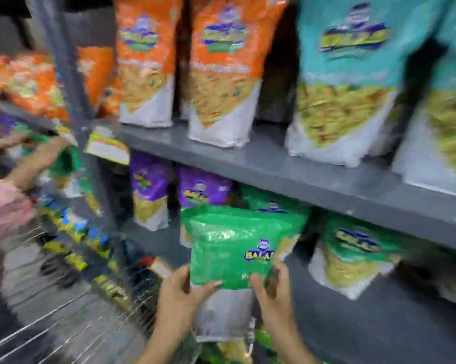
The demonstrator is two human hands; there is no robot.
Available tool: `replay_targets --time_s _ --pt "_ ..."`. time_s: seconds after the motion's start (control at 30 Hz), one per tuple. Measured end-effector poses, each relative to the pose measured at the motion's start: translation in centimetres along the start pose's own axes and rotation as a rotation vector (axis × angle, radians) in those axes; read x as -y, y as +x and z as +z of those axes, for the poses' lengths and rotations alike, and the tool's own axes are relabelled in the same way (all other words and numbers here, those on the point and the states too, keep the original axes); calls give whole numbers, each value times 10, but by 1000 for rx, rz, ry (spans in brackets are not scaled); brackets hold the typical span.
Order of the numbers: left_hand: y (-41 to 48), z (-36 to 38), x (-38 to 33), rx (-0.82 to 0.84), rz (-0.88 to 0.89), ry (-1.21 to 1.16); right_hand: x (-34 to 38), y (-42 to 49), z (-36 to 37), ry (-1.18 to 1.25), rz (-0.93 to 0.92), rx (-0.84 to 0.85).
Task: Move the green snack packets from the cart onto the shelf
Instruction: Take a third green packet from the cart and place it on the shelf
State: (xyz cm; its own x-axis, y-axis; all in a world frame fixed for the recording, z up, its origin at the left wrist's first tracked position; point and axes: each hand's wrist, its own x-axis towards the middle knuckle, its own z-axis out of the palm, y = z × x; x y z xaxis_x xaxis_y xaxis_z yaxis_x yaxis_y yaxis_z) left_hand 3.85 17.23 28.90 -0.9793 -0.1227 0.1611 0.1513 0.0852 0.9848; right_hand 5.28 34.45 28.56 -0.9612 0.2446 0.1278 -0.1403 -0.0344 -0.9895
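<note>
I hold a green snack packet upright in front of the lower shelf. My left hand grips its left side and my right hand grips its right side, both near the packet's middle. Its white lower part hangs between my wrists. More green packets stand on the lower shelf to the right, and one stands just behind the held packet. The wire cart is at the lower left, its contents blurred. The picture is smeared by motion.
The upper shelf board carries orange packets and teal packets. Purple packets stand on the lower shelf's left. A grey upright post divides the bays. Another person's arms in a pink sleeve reach in at the left.
</note>
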Motion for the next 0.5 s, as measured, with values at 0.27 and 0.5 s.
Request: replay_targets --time_s 0.27,0.5 --pt "-47 228 -24 489 -21 -67 25 -41 -229 -98 -65 -348" --pt "-66 378 -33 660 -40 -61 32 -31 -362 -247 -123 -526"
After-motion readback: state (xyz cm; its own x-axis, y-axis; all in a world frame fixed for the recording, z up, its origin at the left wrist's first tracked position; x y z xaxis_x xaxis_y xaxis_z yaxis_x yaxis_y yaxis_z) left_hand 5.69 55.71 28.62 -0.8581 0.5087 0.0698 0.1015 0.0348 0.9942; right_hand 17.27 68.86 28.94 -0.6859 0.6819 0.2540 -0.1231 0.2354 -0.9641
